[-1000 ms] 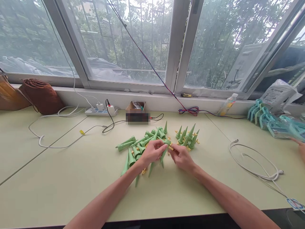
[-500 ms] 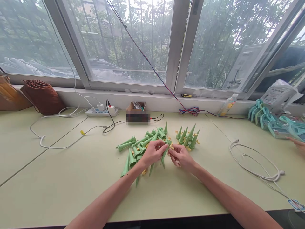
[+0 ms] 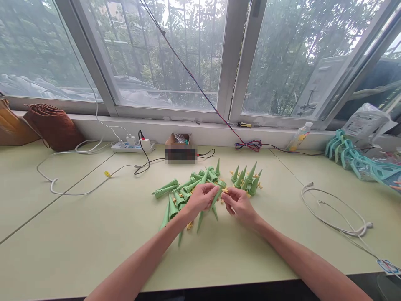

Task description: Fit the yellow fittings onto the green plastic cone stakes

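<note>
My left hand (image 3: 200, 200) is closed round a green cone-shaped spike (image 3: 215, 195), holding it tilted over the table with its wide end up. My right hand (image 3: 238, 203) pinches a small yellow piece (image 3: 224, 190) right at that wide end. Behind and to the left of my hands lies a heap of loose green spikes (image 3: 177, 194) on their sides. Just beyond my right hand a cluster of spikes (image 3: 247, 179) stands upright, points up, with yellow bits at their bases.
A small cardboard box (image 3: 179, 144), a power strip (image 3: 133, 146) and white cables (image 3: 72, 190) lie near the window sill. A brown bag (image 3: 53, 125) sits far left. A coiled white cable (image 3: 336, 211) and teal plastic parts (image 3: 354, 161) lie right, with another person's fingertips (image 3: 397, 187) at the edge.
My hands have shifted slightly and the spike is turned a little, the yellow piece now showing at its wide end. The other person's hand on the right has drawn back toward the edge.
</note>
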Available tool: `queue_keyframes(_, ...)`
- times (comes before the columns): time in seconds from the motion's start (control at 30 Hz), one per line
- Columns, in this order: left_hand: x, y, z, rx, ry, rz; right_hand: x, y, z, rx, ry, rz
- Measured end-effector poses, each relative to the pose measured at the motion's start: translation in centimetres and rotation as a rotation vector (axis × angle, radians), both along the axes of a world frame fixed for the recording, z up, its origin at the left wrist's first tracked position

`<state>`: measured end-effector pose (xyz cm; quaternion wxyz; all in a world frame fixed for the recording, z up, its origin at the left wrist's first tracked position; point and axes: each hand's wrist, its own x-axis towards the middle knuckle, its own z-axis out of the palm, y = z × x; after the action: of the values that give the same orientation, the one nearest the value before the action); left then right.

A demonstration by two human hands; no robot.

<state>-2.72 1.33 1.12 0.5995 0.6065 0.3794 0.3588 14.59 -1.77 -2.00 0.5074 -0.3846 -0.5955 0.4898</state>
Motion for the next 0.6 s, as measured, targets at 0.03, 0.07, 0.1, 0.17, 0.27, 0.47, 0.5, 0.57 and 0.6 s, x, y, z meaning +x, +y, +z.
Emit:
queue_keyframes(0.03,-0.08,0.0,0.14,-0.028,-0.013,-0.015,0.0,-0.09,0.02,0.039,-0.014,-0.038)
queue_keyframes(0.07,-0.15,0.0,0.25,-0.05,-0.026,-0.035,0.01,-0.15,0.04,0.084,-0.035,-0.076)
queue_keyframes(0.1,-0.21,0.02,0.35,-0.068,-0.037,-0.059,0.03,-0.19,0.05,0.135,-0.061,-0.115)
queue_keyframes(0.17,-0.33,0.06,0.48,-0.094,-0.06,-0.122,0.08,-0.19,0.07,0.244,-0.125,-0.183)
queue_keyframes(0.27,-0.44,0.14,0.54,-0.145,-0.088,-0.214,0.14,-0.08,0.07,0.379,-0.211,-0.263)
queue_keyframes(0.47,-0.51,0.23,0.46,-0.21,-0.08,-0.252,0.14,-0.11,0.03,0.402,-0.27,-0.345)
queue_keyframes(0.5,-0.51,0.23,0.43,-0.209,-0.075,-0.255,0.13,-0.14,0.05,0.393,-0.262,-0.356)
queue_keyframes(0.57,-0.53,0.21,0.37,-0.198,-0.068,-0.26,0.14,-0.2,0.12,0.385,-0.249,-0.358)
queue_keyframes(0.6,-0.54,0.2,0.35,-0.192,-0.066,-0.262,0.15,-0.21,0.16,0.387,-0.25,-0.351)
